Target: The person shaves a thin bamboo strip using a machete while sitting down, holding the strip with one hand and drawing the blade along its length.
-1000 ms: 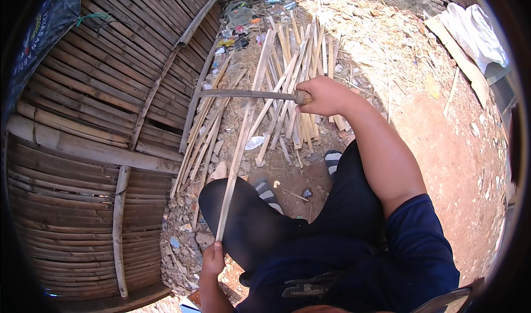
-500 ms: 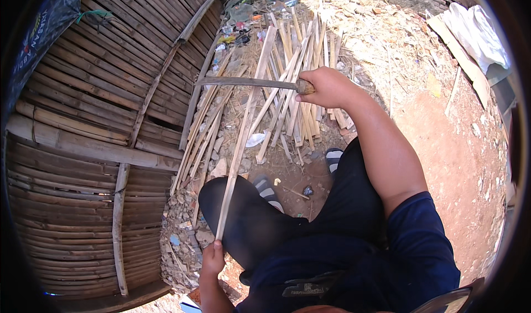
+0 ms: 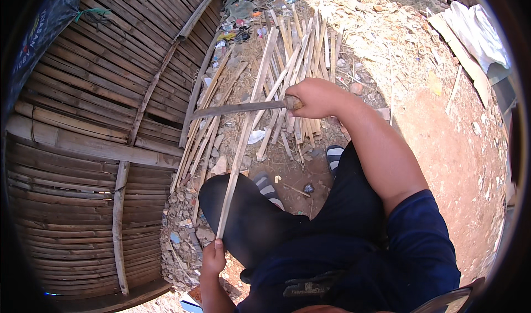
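Note:
My left hand point(image 3: 212, 257) is closed round the near end of a long, pale wooden strip point(image 3: 238, 161). The strip runs away from me past my bent left knee, its far part over a pile of similar strips. In my right hand point(image 3: 319, 98) is the short wooden handle of a machete point(image 3: 238, 109). Its long dark blade points left and lies across the strip at about mid-length; whether it touches the wood I cannot tell. Beyond and beneath the blade lie the piled wooden strips point(image 3: 310, 53).
A slatted bamboo wall point(image 3: 83, 91) rises along the left, with more thin strips point(image 3: 207, 130) at its foot. Rubble and litter cover the ground near it. At the far right a white sheet point(image 3: 475, 33) lies by a board point(image 3: 462, 58). My sandalled feet point(image 3: 267, 190) stand before the pile.
My right hand has brought the machete nearer to me and slightly left, so the blade crosses the strip lower down. My left hand and its strip have barely moved.

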Tool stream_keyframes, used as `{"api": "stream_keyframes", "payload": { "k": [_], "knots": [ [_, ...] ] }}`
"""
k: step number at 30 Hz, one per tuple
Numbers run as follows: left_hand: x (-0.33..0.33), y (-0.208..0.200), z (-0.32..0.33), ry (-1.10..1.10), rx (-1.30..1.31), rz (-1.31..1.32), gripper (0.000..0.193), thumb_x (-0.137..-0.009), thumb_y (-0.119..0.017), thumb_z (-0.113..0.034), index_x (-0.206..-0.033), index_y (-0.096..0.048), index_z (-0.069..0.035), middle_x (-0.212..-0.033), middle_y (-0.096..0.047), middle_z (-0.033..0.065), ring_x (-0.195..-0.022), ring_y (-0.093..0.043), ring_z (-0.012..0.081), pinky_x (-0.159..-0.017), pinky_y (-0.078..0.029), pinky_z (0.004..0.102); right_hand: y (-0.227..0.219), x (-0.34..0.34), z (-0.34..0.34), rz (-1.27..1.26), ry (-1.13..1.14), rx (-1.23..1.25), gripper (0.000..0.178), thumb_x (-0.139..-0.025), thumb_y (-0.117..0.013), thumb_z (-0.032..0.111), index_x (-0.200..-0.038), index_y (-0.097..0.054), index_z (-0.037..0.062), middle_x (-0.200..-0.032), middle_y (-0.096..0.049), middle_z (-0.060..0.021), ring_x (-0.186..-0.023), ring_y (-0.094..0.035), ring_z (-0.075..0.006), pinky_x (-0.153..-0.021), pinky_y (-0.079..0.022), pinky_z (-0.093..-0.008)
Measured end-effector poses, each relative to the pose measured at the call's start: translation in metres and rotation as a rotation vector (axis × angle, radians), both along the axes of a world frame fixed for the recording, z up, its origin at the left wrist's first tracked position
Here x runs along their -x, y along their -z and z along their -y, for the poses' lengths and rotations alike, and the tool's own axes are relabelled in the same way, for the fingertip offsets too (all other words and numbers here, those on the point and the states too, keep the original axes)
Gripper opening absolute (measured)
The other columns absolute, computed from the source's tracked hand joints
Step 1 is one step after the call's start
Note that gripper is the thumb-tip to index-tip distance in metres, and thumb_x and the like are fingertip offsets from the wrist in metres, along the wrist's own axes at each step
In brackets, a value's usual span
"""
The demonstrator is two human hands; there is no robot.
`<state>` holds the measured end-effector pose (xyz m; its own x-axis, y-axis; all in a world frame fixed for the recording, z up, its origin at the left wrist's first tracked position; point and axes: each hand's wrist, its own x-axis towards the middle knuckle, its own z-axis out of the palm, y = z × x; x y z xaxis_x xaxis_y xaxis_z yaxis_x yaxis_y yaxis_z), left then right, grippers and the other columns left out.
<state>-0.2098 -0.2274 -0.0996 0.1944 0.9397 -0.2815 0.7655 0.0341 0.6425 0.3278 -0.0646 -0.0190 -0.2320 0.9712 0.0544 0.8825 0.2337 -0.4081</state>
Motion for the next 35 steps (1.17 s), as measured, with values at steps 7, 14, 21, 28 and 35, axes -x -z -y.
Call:
{"api": "stream_keyframes", "payload": {
  "k": [7, 14, 21, 28, 35],
  "knots": [
    [0.007, 0.007, -0.004, -0.010, 0.044, 0.020, 0.068, -0.111, -0.040, -0.055, -0.076, -0.056, 0.001, -0.061, -0.050, 0.0068, -0.060, -0.048, 0.0184, -0.057, -0.039, 0.0404, -0.014, 0.007, 0.009, 0.001, 0.063, 0.082, 0.042, -0.086, -0.077, 0.032, -0.118, -0.072, 0.0042, -0.104, -0.074, -0.0211, -0.103, -0.071, -0.0403, -0.089, -0.057, -0.0503],
    [-0.014, -0.021, 0.003, -0.010, 0.021, -0.038, 0.069, -0.111, -0.040, -0.055, -0.077, -0.059, 0.002, -0.061, -0.055, 0.0113, -0.060, -0.054, 0.0217, -0.058, -0.041, 0.0410, -0.013, 0.056, 0.028, 0.124, -0.221, 0.112, 0.034, -0.081, -0.078, 0.027, -0.108, -0.075, 0.0077, -0.098, -0.075, -0.0172, -0.100, -0.072, -0.0377, -0.087, -0.058, -0.0502],
    [-0.010, -0.016, -0.006, 0.006, 0.004, -0.034, 0.067, -0.111, -0.041, -0.054, -0.078, -0.057, 0.003, -0.061, -0.051, 0.0102, -0.060, -0.050, 0.0213, -0.058, -0.041, 0.0420, 0.001, -0.020, -0.008, -0.074, 0.130, 0.046, 0.036, -0.083, -0.079, 0.032, -0.105, -0.073, 0.0051, -0.094, -0.074, -0.0218, -0.091, -0.071, -0.0425, -0.081, -0.056, -0.0507],
    [-0.012, -0.018, -0.005, -0.012, 0.047, -0.032, 0.066, -0.111, -0.041, -0.053, -0.078, -0.056, 0.003, -0.063, -0.051, 0.0100, -0.062, -0.049, 0.0214, -0.059, -0.041, 0.0424, -0.015, 0.061, 0.030, 0.153, -0.196, 0.217, 0.035, -0.084, -0.077, 0.028, -0.115, -0.074, 0.0121, -0.109, -0.075, -0.0179, -0.104, -0.071, -0.0385, -0.091, -0.057, -0.0481],
    [-0.021, -0.018, 0.002, -0.014, -0.122, -0.134, 0.060, -0.111, -0.045, -0.048, -0.082, -0.061, 0.002, -0.065, -0.060, 0.0193, -0.062, -0.061, 0.0321, -0.062, -0.045, 0.0455, 0.006, -0.013, -0.020, -0.099, 0.049, 0.263, 0.052, -0.083, -0.078, 0.027, -0.133, -0.072, 0.0121, -0.121, -0.073, -0.0253, -0.114, -0.072, -0.0310, -0.103, -0.053, -0.0422]
  ]
}}
